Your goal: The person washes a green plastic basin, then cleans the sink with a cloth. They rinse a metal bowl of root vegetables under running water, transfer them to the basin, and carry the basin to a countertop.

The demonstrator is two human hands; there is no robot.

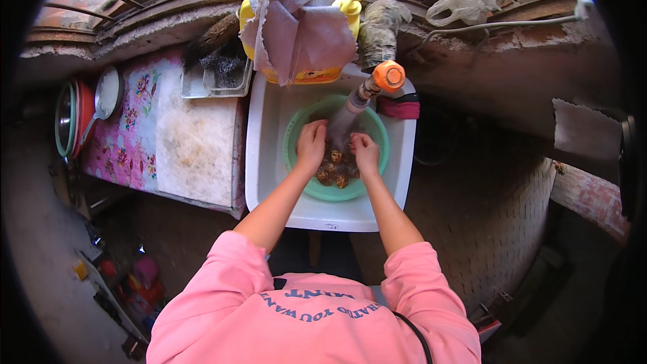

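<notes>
Water runs from a tap with an orange handle [388, 76] into a light green plastic basin [337, 194]. The basin sits inside a white sink [331, 221]. Small round brown mottled food pieces [333, 167], which look like mushrooms, lie in the water; their exact kind is unclear. My left hand [312, 145] reaches over the basin's left side, fingers bent beside the stream. On the other side of the stream, my right hand [365, 150] is above the pieces with curled fingers. Whether either hand holds a piece is hidden by the fingers and spray.
Behind the sink stands a yellow plastic jug [247, 20] draped with a greyish-pink cloth [303, 35]. A dark red cloth [399, 107] hangs on the sink's right rim. To the left are a clear tray with steel wool [222, 71], a flowered table cover [132, 126] and a metal ladle [108, 93].
</notes>
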